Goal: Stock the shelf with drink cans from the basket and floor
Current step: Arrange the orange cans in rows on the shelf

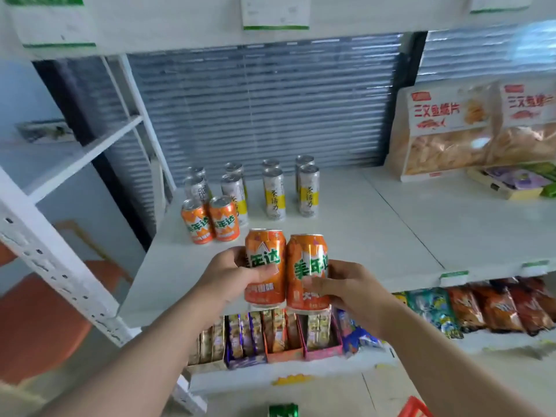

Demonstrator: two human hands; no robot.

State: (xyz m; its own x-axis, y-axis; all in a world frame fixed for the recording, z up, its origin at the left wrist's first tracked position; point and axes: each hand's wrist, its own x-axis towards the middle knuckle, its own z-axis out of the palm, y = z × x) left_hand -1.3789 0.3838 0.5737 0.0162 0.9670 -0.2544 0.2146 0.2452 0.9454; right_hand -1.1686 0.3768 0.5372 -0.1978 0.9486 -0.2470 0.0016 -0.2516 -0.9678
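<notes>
My left hand (233, 273) grips an orange drink can (266, 251) and my right hand (346, 285) grips a second orange can (307, 257). Both cans are upright, side by side, held over the front edge of the white shelf (376, 236). Two more orange cans (210, 219) stand on the shelf at the left. Behind them stand several tall silver-and-yellow cans (275, 194) in rows. A green can (282, 410) shows at the bottom edge, and a red basket corner (413, 407) is beside it.
Large snack bags (445, 127) and a flat box (511, 182) sit at the shelf's right. The lower shelf holds boxed snacks (270, 335) and chip bags (496, 305). A white upright post (54, 260) runs at the left, with an orange chair (36, 320) behind it.
</notes>
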